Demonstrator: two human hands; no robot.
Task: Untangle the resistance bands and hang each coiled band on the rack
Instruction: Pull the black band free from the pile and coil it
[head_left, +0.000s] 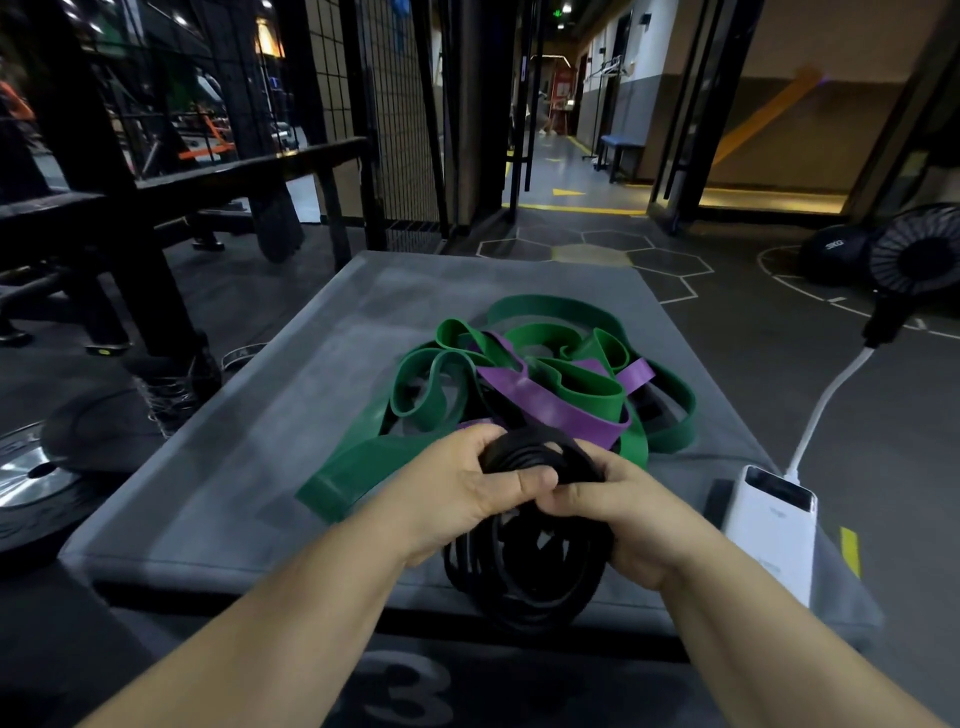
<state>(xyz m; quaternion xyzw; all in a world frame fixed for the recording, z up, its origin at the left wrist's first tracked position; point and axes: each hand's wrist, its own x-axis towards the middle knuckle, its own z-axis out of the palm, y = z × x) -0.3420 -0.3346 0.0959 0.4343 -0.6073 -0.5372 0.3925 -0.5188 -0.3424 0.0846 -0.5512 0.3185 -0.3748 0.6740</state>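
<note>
A black resistance band (530, 566) is gathered into several loops over the near edge of a grey padded mat (249, 415). My left hand (467, 488) grips the top of the coil, thumb pressed across it. My right hand (618, 514) holds the same bundle from the right, fingers curled round it. Just behind my hands lies a tangle of a wide green band (566, 384) and a purple band (550, 405), wound through each other on the mat. One flat green end (343, 478) stretches out toward the near left.
A white power bank (769, 530) with a white cable (826, 405) sits at the mat's right edge. A black fan (919, 254) and a dark ball stand at the right. A black steel rack (130, 208), a wire grid panel (384, 114) and weight plates (31, 478) are at the left.
</note>
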